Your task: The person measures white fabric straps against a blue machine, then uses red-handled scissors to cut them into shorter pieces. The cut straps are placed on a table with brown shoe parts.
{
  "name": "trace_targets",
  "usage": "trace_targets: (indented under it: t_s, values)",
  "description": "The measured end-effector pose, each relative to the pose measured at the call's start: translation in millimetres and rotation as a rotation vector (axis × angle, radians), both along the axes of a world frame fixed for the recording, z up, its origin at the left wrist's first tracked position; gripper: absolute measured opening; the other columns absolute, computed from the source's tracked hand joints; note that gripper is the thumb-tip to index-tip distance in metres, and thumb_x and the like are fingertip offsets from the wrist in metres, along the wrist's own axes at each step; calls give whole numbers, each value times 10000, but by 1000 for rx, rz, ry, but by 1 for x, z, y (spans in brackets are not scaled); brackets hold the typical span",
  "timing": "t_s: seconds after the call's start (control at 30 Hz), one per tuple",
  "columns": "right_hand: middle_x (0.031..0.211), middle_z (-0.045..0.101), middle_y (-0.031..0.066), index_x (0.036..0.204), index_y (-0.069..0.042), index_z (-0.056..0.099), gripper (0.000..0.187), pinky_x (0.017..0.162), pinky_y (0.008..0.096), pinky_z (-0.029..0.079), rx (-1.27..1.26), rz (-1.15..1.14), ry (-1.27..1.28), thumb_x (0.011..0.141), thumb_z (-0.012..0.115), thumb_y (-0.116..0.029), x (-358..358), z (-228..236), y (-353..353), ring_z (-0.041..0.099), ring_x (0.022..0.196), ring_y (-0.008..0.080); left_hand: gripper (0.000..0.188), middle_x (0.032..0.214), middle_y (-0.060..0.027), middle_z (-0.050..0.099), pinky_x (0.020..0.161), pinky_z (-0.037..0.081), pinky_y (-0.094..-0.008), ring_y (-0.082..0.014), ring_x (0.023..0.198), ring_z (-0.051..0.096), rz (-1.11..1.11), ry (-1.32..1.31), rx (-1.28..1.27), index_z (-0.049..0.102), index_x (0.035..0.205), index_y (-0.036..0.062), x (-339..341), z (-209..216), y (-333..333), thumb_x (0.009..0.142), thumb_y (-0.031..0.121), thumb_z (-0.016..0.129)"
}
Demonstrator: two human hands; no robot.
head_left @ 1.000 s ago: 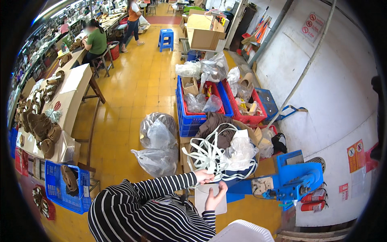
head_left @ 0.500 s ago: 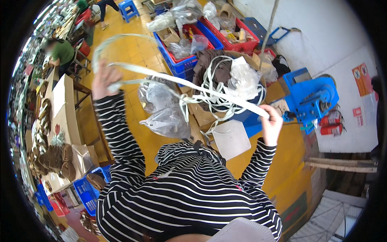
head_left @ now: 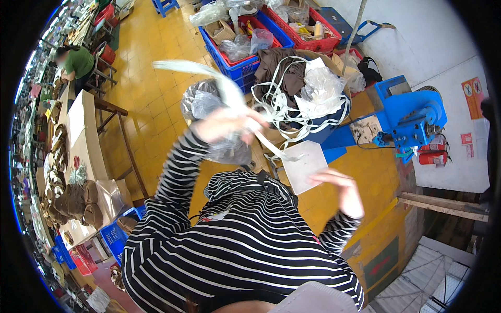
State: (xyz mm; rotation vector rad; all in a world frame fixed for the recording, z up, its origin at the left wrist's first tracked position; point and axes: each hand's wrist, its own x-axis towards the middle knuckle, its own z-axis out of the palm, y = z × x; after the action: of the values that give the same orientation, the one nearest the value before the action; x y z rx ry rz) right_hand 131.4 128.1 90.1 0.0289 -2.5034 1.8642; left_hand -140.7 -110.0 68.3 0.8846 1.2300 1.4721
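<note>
Blurred by motion, my left hand [head_left: 225,125] is closed on a long white strap [head_left: 229,88] at the middle of the view. One length of the strap swings up and to the left, and a shorter end hangs down toward a pale flat board [head_left: 305,167]. My right hand [head_left: 344,190] holds nothing, its fingers stretched out over the board's right edge; whether they touch it I cannot tell. Beyond lies a loose tangle of similar white straps [head_left: 276,99], draped over a brown cloth [head_left: 274,68] and a clear plastic bag [head_left: 319,86].
A blue machine [head_left: 412,117] stands at the right, near red fire extinguishers [head_left: 433,157]. Blue and red crates [head_left: 242,68] sit at the back. Filled plastic bags [head_left: 227,148] rest on the yellow floor. At left, a table [head_left: 99,156] carries brown shoe pieces; a person [head_left: 79,62] sits beyond.
My left hand has swept right and toward the middle with the strap. My right hand has let go of the strap and moved down, its fingers now straightened.
</note>
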Motion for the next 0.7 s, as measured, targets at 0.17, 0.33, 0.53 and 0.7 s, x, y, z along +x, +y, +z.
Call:
trace_targets:
  t_s: [0.17,0.33,0.53,0.7]
  values:
    - [1115,590,128,1259,17,467,575,834,295,455,-694,-501,-174,985,281,-452,-55,-37,-59,579,915,201,343,906,-84,633,687,490,-256,-135,759,591,-459,-202,-4,554,1158,-13,85,-24,57,974,254,442]
    - [644,438,-6,1057,-51,490,302,435,188,252,-1057,-730,143,998,372,-323,-30,-25,-17,303,465,52,329,1029,-55,611,905,422,-287,-152,961,567,-273,-93,40,540,1167,-2,106,-59,50,973,247,451]
    - [604,399,-45,965,-79,517,185,446,182,233,-33,-843,-136,988,382,-204,12,-7,12,300,496,27,258,796,-14,513,366,244,-158,-26,439,329,194,-355,-258,491,1084,77,28,-80,40,975,307,447]
    - [621,505,-8,884,-6,620,160,501,224,323,102,-538,-223,901,555,-152,20,29,3,415,559,48,348,960,-57,584,607,367,-174,-47,683,423,192,-279,70,493,1184,-27,18,-66,77,973,244,442]
